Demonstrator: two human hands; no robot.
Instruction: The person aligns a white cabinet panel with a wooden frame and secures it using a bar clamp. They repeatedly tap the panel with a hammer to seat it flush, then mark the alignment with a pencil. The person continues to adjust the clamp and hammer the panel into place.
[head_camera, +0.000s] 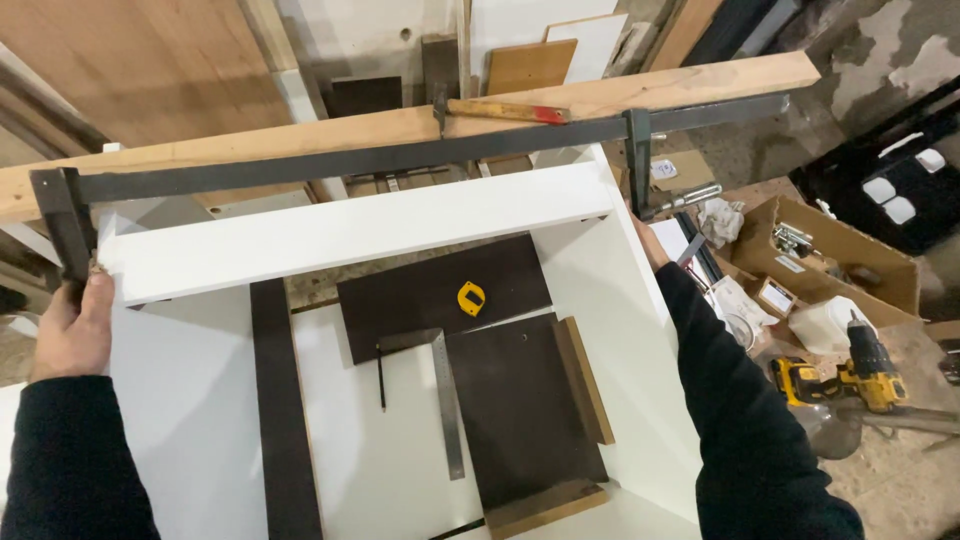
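A long dark steel bar clamp (350, 160) spans a white cabinet, running under a pale wooden plank (300, 140). My left hand (72, 325) is closed around the lower end of the clamp's left jaw (62, 230), at the corner of a white shelf panel (350, 232). My right hand (648, 243) reaches along the cabinet's right side panel (600, 300) toward the sliding jaw (638, 150) and its screw handle (690, 197). Most of that hand is hidden behind the panel, so its grip does not show.
Inside the cabinet lie a yellow tape measure (471, 298), a steel square (447, 395), a pencil (381, 380) and dark boards (520, 410). A hammer (505, 110) rests on the plank. To the right are a yellow-black drill (838, 380) and a cardboard box (850, 250).
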